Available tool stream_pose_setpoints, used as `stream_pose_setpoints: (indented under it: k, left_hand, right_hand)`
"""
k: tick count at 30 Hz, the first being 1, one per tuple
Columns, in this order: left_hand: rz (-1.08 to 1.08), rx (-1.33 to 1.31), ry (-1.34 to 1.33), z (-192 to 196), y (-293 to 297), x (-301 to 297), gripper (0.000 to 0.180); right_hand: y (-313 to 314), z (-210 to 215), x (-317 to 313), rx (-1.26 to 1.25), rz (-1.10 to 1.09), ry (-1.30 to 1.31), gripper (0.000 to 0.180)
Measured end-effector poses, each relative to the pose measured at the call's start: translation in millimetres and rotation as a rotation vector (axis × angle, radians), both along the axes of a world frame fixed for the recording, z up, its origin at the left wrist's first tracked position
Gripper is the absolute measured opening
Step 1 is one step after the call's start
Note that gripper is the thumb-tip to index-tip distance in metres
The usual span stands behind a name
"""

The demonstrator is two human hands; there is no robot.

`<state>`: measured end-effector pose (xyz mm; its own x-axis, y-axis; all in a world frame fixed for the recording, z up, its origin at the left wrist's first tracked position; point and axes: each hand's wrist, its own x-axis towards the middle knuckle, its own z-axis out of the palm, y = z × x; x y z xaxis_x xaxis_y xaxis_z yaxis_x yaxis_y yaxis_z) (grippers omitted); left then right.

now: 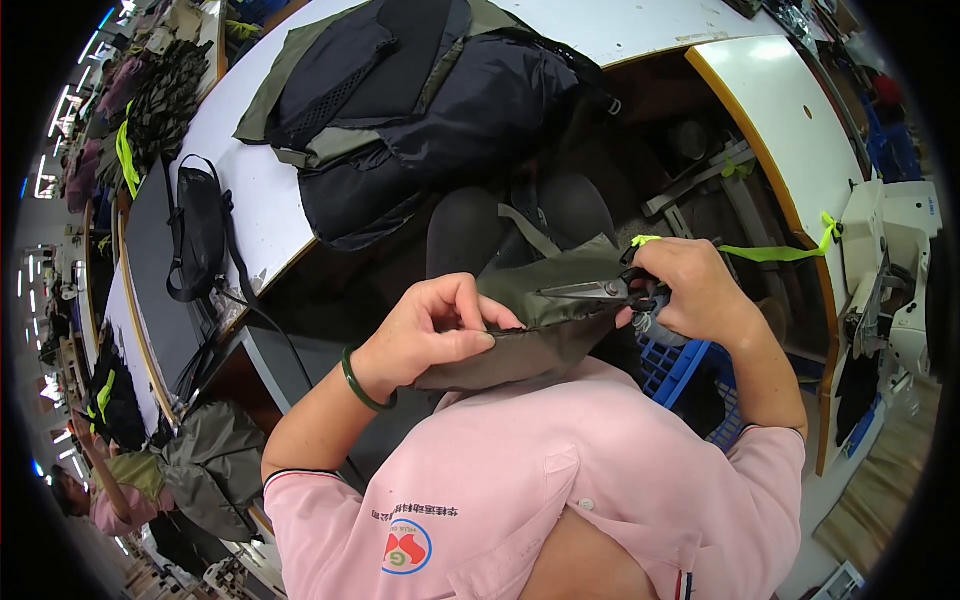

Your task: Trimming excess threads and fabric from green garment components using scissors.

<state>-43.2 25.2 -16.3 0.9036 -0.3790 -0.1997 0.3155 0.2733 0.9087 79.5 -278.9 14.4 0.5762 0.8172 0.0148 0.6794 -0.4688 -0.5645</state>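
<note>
An olive-green fabric piece [545,352] with a dark edge lies across my lap, close to my chest. With thumb and fingers my left hand [445,325] pinches its edge at the left end. My right hand [695,290] grips a pair of scissors [590,291] by the handles, the metal blades pointing left along the cloth. Whether the blades are parted is hard to tell. A bright yellow-green ribbon [775,253] runs from beside my right hand towards the table edge on the right.
A black and olive backpack [430,90] lies on the white table [665,22] ahead. A black pouch with straps [198,225] is at the left. A blue plastic basket [675,372] stands below my right arm, and a white sewing machine [868,265] at the right. Another person [115,490] works far left.
</note>
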Motion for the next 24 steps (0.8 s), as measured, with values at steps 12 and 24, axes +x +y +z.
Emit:
stream_pose_setpoints:
  k: [12, 24]
  left_hand:
    - [0.038, -0.153, 0.235, 2, -6, 4, 0.016]
    - [0.011, -0.126, 0.223, 5, -9, 4, 0.018]
  right_hand:
    - [8, 20, 8, -0.043, 0.105, -0.044, 0.045]
    - [10, 18, 7, -0.072, 0.181, -0.067, 0.026]
